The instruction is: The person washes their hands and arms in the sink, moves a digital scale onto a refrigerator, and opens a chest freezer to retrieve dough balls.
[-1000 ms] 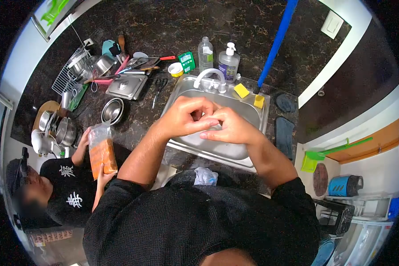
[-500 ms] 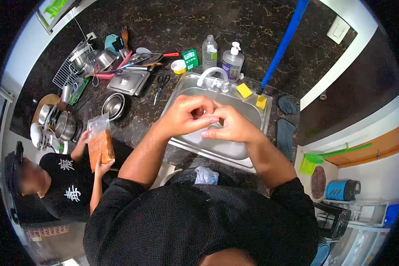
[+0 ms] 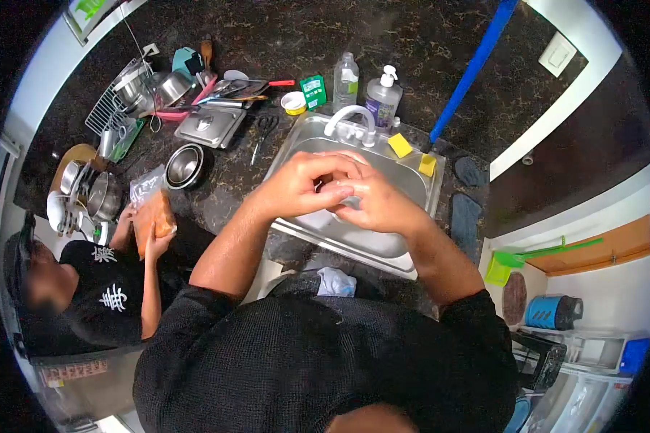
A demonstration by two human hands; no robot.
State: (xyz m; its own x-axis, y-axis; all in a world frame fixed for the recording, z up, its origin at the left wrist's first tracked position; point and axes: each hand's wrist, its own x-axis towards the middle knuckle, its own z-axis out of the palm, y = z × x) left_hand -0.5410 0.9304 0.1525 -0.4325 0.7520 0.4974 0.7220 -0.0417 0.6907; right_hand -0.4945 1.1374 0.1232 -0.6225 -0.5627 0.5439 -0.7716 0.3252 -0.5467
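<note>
Metal sink (image 3: 328,232) lies below the left hand (image 3: 303,184) and right hand (image 3: 375,206). Both half-curled, touching each other, left thumb parted from its fingers; from my remote station I cannot tell whether either grips anything. Two yellow sponges (image 3: 399,146) sit at the sink's back corner.

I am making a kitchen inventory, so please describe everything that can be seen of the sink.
The sink is a single, roughly rectangular basin with rounded corners, shiny grey like stainless steel, set into the dark, marbled countertop. A pale, arched faucet stands on its far ledge; two yellow sponges rest on the rim, right of it. The left hand and right hand are above the basin, hiding part of it.
</note>
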